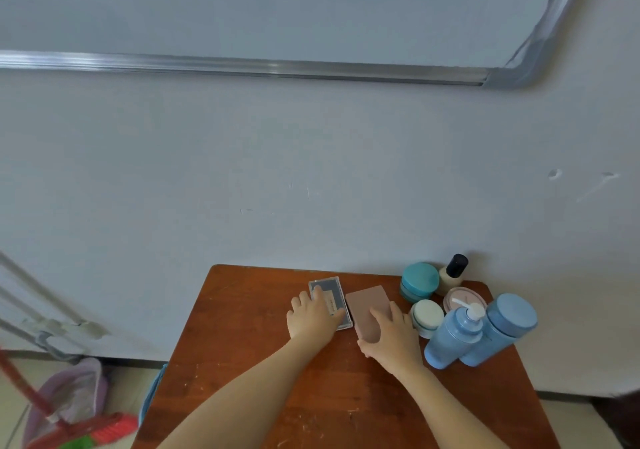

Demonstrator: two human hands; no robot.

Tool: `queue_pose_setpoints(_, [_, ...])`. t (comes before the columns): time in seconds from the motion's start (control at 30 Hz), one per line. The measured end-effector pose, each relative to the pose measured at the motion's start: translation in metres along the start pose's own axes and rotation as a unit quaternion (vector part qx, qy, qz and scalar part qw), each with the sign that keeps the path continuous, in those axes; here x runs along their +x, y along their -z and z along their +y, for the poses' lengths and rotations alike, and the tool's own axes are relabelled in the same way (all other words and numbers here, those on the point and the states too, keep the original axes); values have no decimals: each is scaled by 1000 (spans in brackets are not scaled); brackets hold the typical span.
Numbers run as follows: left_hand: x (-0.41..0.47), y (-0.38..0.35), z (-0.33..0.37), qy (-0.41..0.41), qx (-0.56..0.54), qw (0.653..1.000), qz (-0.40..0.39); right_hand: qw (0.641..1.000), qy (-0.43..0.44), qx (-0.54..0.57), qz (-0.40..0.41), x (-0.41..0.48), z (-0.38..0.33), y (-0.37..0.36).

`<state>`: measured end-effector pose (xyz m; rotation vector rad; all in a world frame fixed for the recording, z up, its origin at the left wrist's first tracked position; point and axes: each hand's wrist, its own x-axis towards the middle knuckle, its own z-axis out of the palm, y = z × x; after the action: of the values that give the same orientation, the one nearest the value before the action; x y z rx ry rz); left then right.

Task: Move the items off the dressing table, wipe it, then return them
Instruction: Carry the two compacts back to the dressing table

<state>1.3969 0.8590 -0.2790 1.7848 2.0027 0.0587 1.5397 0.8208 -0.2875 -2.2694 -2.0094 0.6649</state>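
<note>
Head view: two flat cases lie side by side at the middle of the table's point(249, 344) far half, their long edges just about touching. The dark case point(330, 287) is on the left, clear-rimmed, with a pale label. The pink case point(367, 301) is on the right, plain and matte. Both run lengthwise away from the person, toward the wall, tipped slightly left.

Each hand sits on the case on its own side, so neither arm need cross. The left hand point(313, 317) covers the near end of the dark case with its fingers laid on the lid; I cannot tell whether it grips. The right hand point(393, 332) grasps the pink case, thumb at the near end and fingers over the right edge.

Any lift or slide would likely run along those long axes, back toward the person.

Right of the cases, packed in the far right corner, stand a white jar point(427, 317), teal jar point(419, 280), black-capped bottle point(452, 273), compact point(462, 298), pump bottle point(453, 337) and blue tub point(502, 327). The white jar stands just beside the right hand.
</note>
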Motion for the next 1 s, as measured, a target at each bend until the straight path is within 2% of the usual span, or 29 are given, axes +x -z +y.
queue_pose_setpoints(0.13, [1,-4,12,11,28,999,-24,1000,2,18,4,1,2,0])
queue_pose_setpoints(0.33, [7,-6,22,79,3,997,-26,999,17,39,-23,2,11,7])
queue_pose_setpoints(0.57, [-3,-5,-14,68,80,995,-2,1000,28,12,-9,1,9,5])
queue_pose_setpoints(0.67, [-7,-3,-23,75,80,994,6,1000,23,5,2,0,7,3])
queue_pose_setpoints(0.77, [-7,-1,-24,77,42,996,1,1000,11,-1,14,-1,4,3])
queue_pose_setpoints(0.87, [-13,-1,-31,87,-50,995,-2,1000,-19,-9,10,-4,-1,3])
queue_pose_setpoints(1.0, [-39,1,-51,122,-168,977,42,999,-38,-22,8,-9,-3,-2])
